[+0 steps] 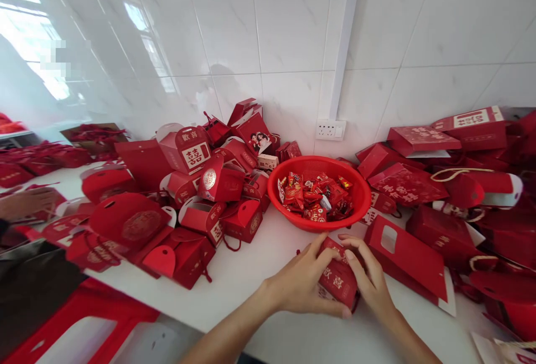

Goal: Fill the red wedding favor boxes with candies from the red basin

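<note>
A small red box with gold characters (340, 281) lies on the white table in front of the basket. My left hand (304, 280) wraps round its left side, with the thumb along the near edge and the fingers over the top. On the right side, my right hand (371, 277) grips the same box, its fingertips bent onto the upper part. Just beyond both hands stands a red plastic basket (274, 199) holding many small red-wrapped sweets (315, 196). The underside of the box is hidden.
Many red gift boxes (192, 154) are piled left of the basket, and more (402, 185) on the right. A tiled wall (293, 29) with a socket (330, 129) rises behind. A red stool (104, 319) is at the lower left.
</note>
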Demonstrator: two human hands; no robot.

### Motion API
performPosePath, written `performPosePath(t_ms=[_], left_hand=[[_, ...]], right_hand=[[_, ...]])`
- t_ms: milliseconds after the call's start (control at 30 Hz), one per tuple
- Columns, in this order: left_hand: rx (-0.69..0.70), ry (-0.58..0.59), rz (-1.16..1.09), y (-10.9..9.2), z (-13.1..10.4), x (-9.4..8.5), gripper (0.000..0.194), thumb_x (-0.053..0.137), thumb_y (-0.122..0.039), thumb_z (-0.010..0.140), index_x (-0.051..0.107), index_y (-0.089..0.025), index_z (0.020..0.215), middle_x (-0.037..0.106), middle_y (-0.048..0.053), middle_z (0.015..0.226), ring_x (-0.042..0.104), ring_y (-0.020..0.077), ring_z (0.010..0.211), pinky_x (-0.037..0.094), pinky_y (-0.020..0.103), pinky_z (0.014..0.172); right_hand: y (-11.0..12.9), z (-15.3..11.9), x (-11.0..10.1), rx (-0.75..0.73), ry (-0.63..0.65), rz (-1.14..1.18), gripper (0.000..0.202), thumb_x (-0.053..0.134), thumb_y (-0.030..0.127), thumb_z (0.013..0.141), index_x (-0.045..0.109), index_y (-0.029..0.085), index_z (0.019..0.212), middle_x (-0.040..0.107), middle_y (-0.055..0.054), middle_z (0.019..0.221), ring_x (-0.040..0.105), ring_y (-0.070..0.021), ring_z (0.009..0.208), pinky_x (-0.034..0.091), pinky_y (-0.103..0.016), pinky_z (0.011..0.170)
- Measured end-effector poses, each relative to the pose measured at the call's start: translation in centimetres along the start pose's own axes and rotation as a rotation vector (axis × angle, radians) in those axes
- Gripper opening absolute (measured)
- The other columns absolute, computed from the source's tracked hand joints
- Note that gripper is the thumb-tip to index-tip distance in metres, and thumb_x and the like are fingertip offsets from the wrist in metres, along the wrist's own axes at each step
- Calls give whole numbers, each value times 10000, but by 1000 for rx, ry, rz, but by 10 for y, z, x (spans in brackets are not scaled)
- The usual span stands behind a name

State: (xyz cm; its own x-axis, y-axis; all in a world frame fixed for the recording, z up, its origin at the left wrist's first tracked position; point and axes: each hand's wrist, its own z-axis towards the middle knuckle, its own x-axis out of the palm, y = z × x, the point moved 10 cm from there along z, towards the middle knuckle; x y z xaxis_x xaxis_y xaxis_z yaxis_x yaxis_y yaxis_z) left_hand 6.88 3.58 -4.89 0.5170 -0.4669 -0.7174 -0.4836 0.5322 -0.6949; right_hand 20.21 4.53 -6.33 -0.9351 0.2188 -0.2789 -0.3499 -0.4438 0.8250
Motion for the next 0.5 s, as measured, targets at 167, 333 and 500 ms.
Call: performPosePath(t_ms=[167, 333, 500], left_hand=[[30, -83, 17, 7, -3, -6, 879, 918, -559, 562, 575, -271, 1319, 414, 186, 1487, 576, 399, 1254, 521, 530, 1004], [20, -201, 65, 17, -14, -26, 754, 925, -535, 566, 652, -286, 1222, 481, 128, 1379, 615, 322, 1170, 544, 451, 982], [-17, -326, 91, 25, -28, -44, 737, 918, -492, 607, 624, -292, 1252, 467, 113, 1385, 593, 306, 1201, 534, 441, 1010]], right_hand=[[-5, -2, 6, 33, 35, 57, 300, 497, 481, 990, 665, 255, 1093, 709, -79, 1138, 667, -254, 1112, 555, -364, 944], [-11, -1, 5, 89, 78, 104, 373, 465, 514, 997, 621, 261, 1224, 709, -83, 1150, 683, -249, 1045, 565, -375, 915], [5, -3, 18, 2, 248, 150, 690, 646, 588, 881, 442, 279, 1462, 555, -127, 1462, 556, -313, 1319, 502, -462, 1055]])
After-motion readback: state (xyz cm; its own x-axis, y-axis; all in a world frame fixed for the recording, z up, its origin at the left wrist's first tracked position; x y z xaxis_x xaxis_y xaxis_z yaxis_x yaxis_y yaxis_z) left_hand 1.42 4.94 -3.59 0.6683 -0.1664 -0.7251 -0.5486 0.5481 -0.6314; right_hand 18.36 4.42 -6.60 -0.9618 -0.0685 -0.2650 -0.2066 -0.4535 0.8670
